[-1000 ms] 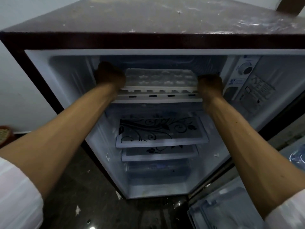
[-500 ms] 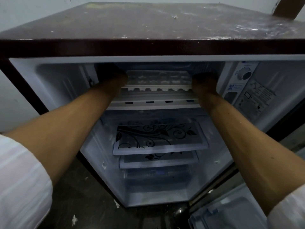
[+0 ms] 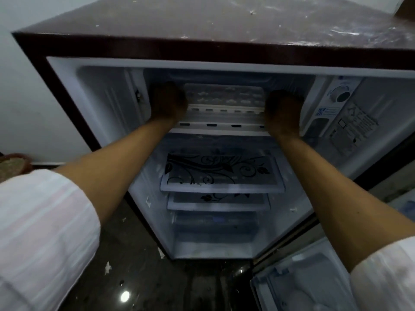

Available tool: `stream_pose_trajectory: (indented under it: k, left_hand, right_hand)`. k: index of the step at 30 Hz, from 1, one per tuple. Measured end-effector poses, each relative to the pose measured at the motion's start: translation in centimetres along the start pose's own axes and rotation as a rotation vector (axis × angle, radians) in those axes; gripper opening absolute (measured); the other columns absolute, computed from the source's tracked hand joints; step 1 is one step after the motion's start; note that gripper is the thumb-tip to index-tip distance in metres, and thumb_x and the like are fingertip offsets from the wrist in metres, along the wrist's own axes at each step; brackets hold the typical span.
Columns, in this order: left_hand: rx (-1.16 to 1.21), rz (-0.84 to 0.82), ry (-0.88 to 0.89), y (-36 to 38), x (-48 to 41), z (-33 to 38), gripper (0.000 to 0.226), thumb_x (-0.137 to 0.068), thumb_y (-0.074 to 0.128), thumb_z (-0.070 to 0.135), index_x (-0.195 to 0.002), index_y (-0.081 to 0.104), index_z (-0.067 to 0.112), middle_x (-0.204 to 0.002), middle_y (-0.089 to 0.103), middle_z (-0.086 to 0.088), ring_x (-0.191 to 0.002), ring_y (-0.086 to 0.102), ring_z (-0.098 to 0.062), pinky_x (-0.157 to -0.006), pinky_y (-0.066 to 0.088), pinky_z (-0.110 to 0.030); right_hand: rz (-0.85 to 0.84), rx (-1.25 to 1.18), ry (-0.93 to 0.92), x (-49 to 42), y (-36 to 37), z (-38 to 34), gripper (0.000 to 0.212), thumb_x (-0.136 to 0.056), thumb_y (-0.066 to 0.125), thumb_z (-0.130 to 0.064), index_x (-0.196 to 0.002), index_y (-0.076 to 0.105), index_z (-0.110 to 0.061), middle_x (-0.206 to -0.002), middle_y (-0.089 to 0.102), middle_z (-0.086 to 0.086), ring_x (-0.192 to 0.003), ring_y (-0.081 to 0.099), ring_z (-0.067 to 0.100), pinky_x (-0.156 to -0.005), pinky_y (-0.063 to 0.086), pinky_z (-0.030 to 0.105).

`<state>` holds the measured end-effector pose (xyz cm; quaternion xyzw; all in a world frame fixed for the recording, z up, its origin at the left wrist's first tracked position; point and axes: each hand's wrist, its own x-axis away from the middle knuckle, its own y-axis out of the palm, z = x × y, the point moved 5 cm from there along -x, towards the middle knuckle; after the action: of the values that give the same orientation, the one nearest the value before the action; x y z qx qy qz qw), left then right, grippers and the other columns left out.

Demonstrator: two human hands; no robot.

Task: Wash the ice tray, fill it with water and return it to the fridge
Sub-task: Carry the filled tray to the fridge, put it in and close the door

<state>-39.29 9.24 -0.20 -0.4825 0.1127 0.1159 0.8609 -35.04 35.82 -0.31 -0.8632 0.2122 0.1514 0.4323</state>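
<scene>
Fingers of both hands are sitting so deep in the freezer compartment's shadow that I cannot tell whether they are curling round anything or lying straight. The left hand [image 3: 168, 102] is showing only as a dark shape at the left end of the ice tray [image 3: 222, 95], and the right hand [image 3: 284, 111] likewise at its right end. The tray is lying level at the top of the open fridge [image 3: 202, 48], just above the slotted freezer ledge [image 3: 220, 129]; its cells are too blurred to show what they are holding.

Below, a glass shelf with a floral print [image 3: 220, 173] is sitting over a second shelf [image 3: 217, 202] and a dim crisper drawer [image 3: 215, 232]. A thermostat dial [image 3: 341, 96] and a label [image 3: 352, 129], its text unreadable, are sitting right of the right hand. The door [image 3: 298, 283] is being cut off at the lower right, partly behind the right sleeve [image 3: 386, 277]. A brown round object [image 3: 13, 164] is being cropped by the left edge.
</scene>
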Motion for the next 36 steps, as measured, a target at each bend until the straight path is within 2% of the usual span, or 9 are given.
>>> stream_pose_trajectory:
  k: [3, 6, 9, 12, 14, 20, 24, 27, 36]
  left_hand:
    - [-0.015, 0.008, 0.128, -0.2, 4.5, 1.1, 0.045, -0.105, 0.043, 0.018, -0.145, 0.045, -0.002, -0.149, 0.047, -0.024, -0.137, 0.044, -0.039, -0.116, 0.035, -0.044]
    - [-0.068, -0.015, 0.278, -0.3, 11.1, 2.3, 0.053, -0.104, 0.049, 0.019, -0.153, 0.036, 0.004, -0.163, 0.028, -0.017, -0.151, 0.025, -0.034, -0.119, 0.031, -0.046]
    - [-0.164, -0.062, 0.377, -0.4, 17.2, 3.4, 0.058, -0.100, 0.057, 0.024, -0.150, 0.040, 0.001, -0.160, 0.032, -0.022, -0.149, 0.027, -0.040, -0.117, 0.033, -0.056]
    - [-0.225, -0.142, 0.379, -0.8, 22.4, 3.5, 0.065, -0.101, 0.049, 0.039, -0.155, 0.033, 0.006, -0.163, 0.027, -0.017, -0.152, 0.021, -0.037, -0.121, 0.024, -0.056]
    - [-0.238, -0.175, 0.353, -1.3, 25.3, 3.3, 0.070, -0.102, 0.039, 0.049, -0.159, 0.023, 0.011, -0.167, 0.017, -0.012, -0.155, 0.012, -0.033, -0.124, 0.013, -0.052]
    - [-0.274, -0.282, 0.410, -3.0, 33.4, 4.3, 0.077, -0.100, 0.018, 0.068, -0.162, 0.010, 0.022, -0.169, 0.001, -0.009, -0.156, -0.002, -0.032, -0.122, 0.006, -0.062]
    - [-0.188, -0.358, 0.491, -3.8, 40.3, 5.9, 0.078, -0.099, 0.017, 0.069, -0.162, 0.005, 0.024, -0.170, -0.005, -0.008, -0.156, -0.007, -0.031, -0.122, 0.004, -0.062]
    - [-0.118, -0.428, 0.597, -3.7, 45.1, 7.8, 0.076, -0.099, 0.019, 0.067, -0.162, 0.008, 0.025, -0.170, -0.004, -0.008, -0.156, -0.008, -0.029, -0.122, 0.003, -0.062]
    - [0.078, -0.619, 0.938, -3.1, 56.8, 14.0, 0.070, -0.103, 0.019, 0.060, -0.161, 0.014, 0.021, -0.169, 0.006, -0.011, -0.156, 0.002, -0.030, -0.121, 0.016, -0.063]
  right_hand:
    - [-0.018, -0.016, -0.097, 4.0, 0.0, -1.0, 0.022, -0.100, 0.043, -0.007, -0.101, 0.063, 0.003, -0.103, 0.063, 0.020, -0.094, 0.057, 0.030, -0.078, 0.041, 0.028]
    - [-0.117, 0.081, -0.216, 9.6, 0.2, -2.1, 0.029, -0.097, 0.053, -0.011, -0.120, 0.060, 0.005, -0.125, 0.059, 0.023, -0.116, 0.054, 0.037, -0.094, 0.046, 0.036]
    - [-0.263, 0.215, -0.205, 14.9, 0.2, -2.8, 0.053, -0.099, 0.053, -0.029, -0.140, 0.044, 0.003, -0.150, 0.038, 0.023, -0.142, 0.031, 0.038, -0.113, 0.034, 0.046]
    - [-0.432, 0.286, -0.157, 20.5, -1.1, -3.6, 0.071, -0.101, 0.040, -0.047, -0.154, 0.018, -0.006, -0.164, 0.007, 0.013, -0.151, 0.002, 0.029, -0.121, 0.015, 0.048]
    - [-0.478, 0.330, -0.154, 23.9, -2.2, -3.9, 0.076, -0.100, 0.035, -0.053, -0.156, 0.007, -0.010, -0.164, -0.005, 0.009, -0.151, -0.009, 0.026, -0.122, 0.009, 0.049]
    - [-0.543, 0.431, -0.071, 33.4, -6.0, -3.7, 0.081, -0.091, 0.005, -0.062, -0.157, -0.001, -0.015, -0.163, -0.012, 0.008, -0.150, -0.013, 0.027, -0.121, 0.009, 0.052]
    - [-0.452, 0.429, 0.040, 40.0, -9.5, -2.7, 0.069, -0.099, 0.026, -0.048, -0.157, 0.006, -0.017, -0.164, -0.005, 0.007, -0.151, -0.007, 0.024, -0.120, 0.016, 0.054]
    - [-0.414, 0.465, 0.144, 44.6, -12.0, -1.6, 0.076, -0.099, 0.044, -0.049, -0.157, 0.004, -0.019, -0.164, -0.006, 0.006, -0.151, -0.007, 0.024, -0.119, 0.016, 0.055]
    - [-0.318, 0.622, 0.431, 55.8, -22.7, -1.2, 0.079, -0.099, 0.040, -0.050, -0.157, -0.004, -0.020, -0.164, -0.011, 0.008, -0.151, -0.011, 0.025, -0.120, 0.014, 0.054]
